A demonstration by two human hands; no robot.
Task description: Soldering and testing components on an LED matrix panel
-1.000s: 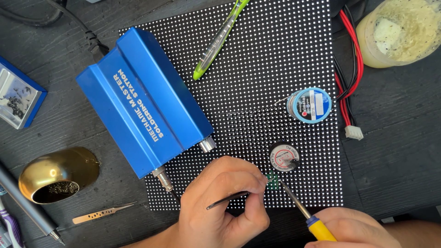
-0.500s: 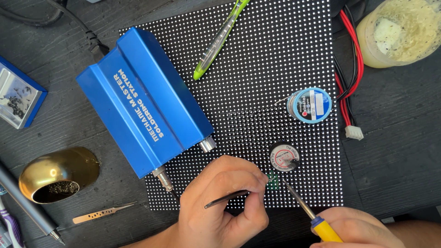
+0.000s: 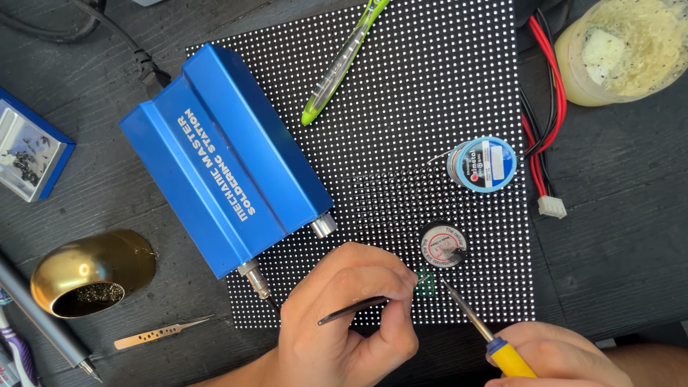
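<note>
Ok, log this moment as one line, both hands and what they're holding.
left hand: grips black tweezers at small green board | right hand: holds yellow-handled soldering iron, tip by board | surface: dotted black panel

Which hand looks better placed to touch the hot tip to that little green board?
Probably the right hand: it grips the yellow-handled soldering iron, whose tip sits right beside the small green board. The left hand is occupied with dark tweezers at the board.
</note>
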